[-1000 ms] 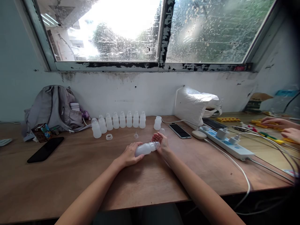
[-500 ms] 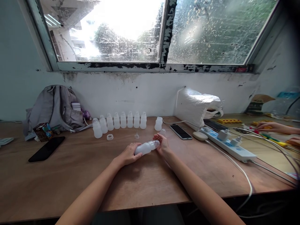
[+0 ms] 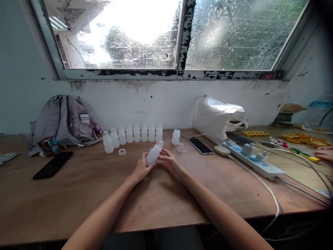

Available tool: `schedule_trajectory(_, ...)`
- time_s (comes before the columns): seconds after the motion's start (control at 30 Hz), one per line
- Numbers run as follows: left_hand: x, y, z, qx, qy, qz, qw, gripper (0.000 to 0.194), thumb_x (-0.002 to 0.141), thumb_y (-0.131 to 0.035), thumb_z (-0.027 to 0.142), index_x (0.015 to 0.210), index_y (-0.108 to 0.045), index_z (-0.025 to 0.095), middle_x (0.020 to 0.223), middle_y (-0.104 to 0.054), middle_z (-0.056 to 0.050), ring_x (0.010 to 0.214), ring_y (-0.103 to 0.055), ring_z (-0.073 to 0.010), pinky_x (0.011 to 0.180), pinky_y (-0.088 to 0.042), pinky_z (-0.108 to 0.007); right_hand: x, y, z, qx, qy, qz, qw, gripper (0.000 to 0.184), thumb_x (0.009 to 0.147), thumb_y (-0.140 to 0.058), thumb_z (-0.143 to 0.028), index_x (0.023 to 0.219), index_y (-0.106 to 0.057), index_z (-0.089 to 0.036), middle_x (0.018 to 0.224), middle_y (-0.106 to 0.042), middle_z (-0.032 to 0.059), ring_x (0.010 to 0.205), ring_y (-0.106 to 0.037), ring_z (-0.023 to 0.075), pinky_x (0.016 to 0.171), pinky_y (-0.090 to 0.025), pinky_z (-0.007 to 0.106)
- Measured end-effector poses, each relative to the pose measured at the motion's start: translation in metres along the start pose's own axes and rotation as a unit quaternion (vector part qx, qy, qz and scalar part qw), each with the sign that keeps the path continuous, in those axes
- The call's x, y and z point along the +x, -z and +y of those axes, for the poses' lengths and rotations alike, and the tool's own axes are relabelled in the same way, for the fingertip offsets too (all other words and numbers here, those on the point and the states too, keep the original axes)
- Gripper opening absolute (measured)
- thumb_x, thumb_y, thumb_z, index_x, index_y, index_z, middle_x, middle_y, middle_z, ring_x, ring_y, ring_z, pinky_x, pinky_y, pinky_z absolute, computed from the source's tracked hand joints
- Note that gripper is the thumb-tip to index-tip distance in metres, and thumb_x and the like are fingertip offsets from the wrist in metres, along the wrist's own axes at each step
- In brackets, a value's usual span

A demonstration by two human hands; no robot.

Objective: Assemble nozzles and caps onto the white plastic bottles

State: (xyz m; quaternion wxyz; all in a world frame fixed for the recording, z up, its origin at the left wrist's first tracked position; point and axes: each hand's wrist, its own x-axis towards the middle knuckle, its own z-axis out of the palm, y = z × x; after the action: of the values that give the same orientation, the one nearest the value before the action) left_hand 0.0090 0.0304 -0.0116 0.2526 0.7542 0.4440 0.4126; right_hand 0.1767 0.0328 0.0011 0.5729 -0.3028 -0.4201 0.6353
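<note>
My left hand (image 3: 142, 169) is wrapped around the lower body of a frosted baby bottle (image 3: 152, 157), tilted with its clear-capped top up and to the right. Against the bottle's right side, my right hand (image 3: 170, 162) has its fingers curled near the neck; its fingertips are partly hidden. Behind the hands stands a row of capped baby bottles (image 3: 136, 133). One bottle without a cap (image 3: 176, 137) stands apart to the right, with a clear dome cap (image 3: 180, 147) in front of it. A white collar ring (image 3: 122, 152) lies left of my hands.
Phones lie left (image 3: 53, 165) and right (image 3: 200, 146). A grey backpack (image 3: 58, 121) and small box (image 3: 49, 146) stand at left. Right are a white bag (image 3: 215, 118), a power strip (image 3: 252, 159) with cables, yellow parts (image 3: 301, 138) and another person's hand (image 3: 324, 152).
The held bottle has swung from pointing right to a steeper tilt and shifted left. My right hand moved left with it. The other person's hands drew back toward the right edge.
</note>
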Motion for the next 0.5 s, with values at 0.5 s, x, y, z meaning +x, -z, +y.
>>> schedule_trajectory(0.5,-0.008,-0.009,-0.002,0.225,0.001,-0.081,0.971,0.055,0.074,-0.041,0.053,0.116,-0.036,0.018,0.12,-0.044,-0.013,0.114,-0.035,-0.0284,0.096,-0.016,-0.049,0.001,-0.006,0.029,-0.304,0.152,-0.002,0.94,0.056,0.056,-0.067,-0.028,0.107,-0.045,-0.025,0.088,-0.056,0.0019,0.084,-0.053,0.0171,0.067,-0.045,0.029)
